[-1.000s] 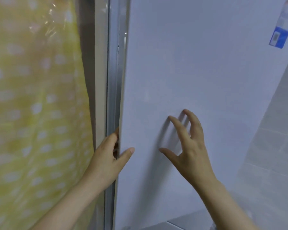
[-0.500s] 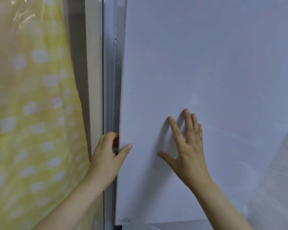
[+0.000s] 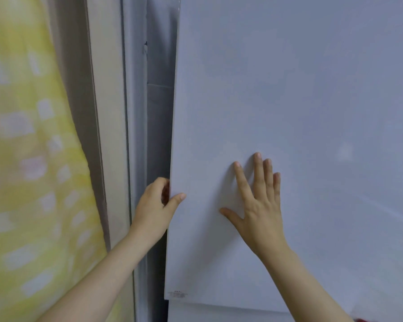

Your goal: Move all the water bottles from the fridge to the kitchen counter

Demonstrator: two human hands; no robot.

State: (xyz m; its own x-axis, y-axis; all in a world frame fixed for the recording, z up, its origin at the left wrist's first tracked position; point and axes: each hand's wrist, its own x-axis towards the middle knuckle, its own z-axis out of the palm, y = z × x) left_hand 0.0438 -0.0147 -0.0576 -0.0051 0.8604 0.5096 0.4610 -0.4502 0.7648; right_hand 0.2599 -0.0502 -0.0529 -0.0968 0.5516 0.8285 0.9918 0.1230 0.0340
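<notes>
Two hands are in view, one left hand (image 3: pixel 154 205) and one right hand (image 3: pixel 261 205). There is one white fridge door (image 3: pixel 289 89) (bearing one small printed mark (image 3: pixel 177 294)), one further panel (image 3: pixel 219 313) and one yellow spotted curtain (image 3: pixel 28 159).

The fridge door (image 3: pixel 289 89) is a plain pale grey panel, upright, with a grey gasket strip (image 3: pixel 159 124) exposed along its left edge.

Fridge door (image 3: pixel 289 112) stands directly ahead of both hands. Left hand (image 3: pixel 154 210) grips its left edge, fingers behind the edge and thumb on the front. Right hand (image 3: pixel 261 205) lies flat on the front, to the right of the left hand. Left of the left hand is a wall post (image 3: pixel 107 112), with a curtain (image 3: pixel 28 159) beyond it.
</notes>
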